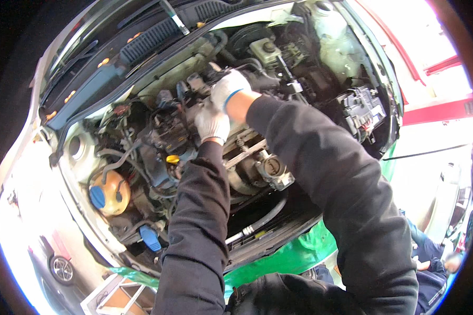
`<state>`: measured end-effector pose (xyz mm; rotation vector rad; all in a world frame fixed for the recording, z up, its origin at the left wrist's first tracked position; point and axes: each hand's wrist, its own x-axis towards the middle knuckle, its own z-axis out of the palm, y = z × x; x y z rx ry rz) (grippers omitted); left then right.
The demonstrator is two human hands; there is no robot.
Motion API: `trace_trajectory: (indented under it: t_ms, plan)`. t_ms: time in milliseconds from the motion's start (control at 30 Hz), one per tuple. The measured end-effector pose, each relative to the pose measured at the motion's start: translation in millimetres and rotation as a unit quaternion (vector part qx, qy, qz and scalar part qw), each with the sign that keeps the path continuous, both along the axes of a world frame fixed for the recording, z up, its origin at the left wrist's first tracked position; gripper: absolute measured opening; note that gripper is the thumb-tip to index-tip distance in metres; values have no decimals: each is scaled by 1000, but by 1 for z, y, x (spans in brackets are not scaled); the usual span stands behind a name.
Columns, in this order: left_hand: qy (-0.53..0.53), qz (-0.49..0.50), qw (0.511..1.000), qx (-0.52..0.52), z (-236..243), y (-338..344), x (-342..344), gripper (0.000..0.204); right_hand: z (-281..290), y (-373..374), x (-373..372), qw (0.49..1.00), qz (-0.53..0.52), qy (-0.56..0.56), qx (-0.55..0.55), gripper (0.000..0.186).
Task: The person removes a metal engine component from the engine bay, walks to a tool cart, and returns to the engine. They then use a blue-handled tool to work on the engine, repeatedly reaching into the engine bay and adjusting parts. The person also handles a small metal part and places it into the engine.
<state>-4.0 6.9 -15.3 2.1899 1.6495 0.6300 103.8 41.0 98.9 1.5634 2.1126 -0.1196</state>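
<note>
Both my hands, in white knit gloves, are close together over the rear middle of a car's engine. My left hand reaches in among the dark engine parts, its fingers curled and partly hidden. Just beyond it, my right hand, with a blue glove cuff, is closed beside a dark part. What either hand grips is hidden. Left of them lies the engine's dark top, with a yellow cap near its front. A round metal throttle body sits nearer, to the right.
An orange-tan reservoir with a blue cap stands at the left, a blue filler cap nearer. At the back right are a brake fluid reservoir and a fuse box. A green cover drapes the front edge. Another person is at lower right.
</note>
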Motion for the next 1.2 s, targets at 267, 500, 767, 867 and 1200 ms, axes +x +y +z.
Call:
trace_trajectory:
  t_ms: [267,500,767,867,1200]
  plan:
    - [22,-34,999,-23,6,4,-2,31,15,-4,15,997,13,77,26,28]
    - [7,-19,999,-26,-6,5,-5,30,4,-15,14,992,-5,126,24,34]
    - [11,-12,1000,2,-3,4,-3,29,8,-21,14,987,-70,143,20,33]
    - [33,-55,998,20,-4,6,-6,26,9,-25,15,986,-27,162,33,32]
    - [70,-81,994,7,3,3,-6,24,3,-25,24,978,-20,208,13,27]
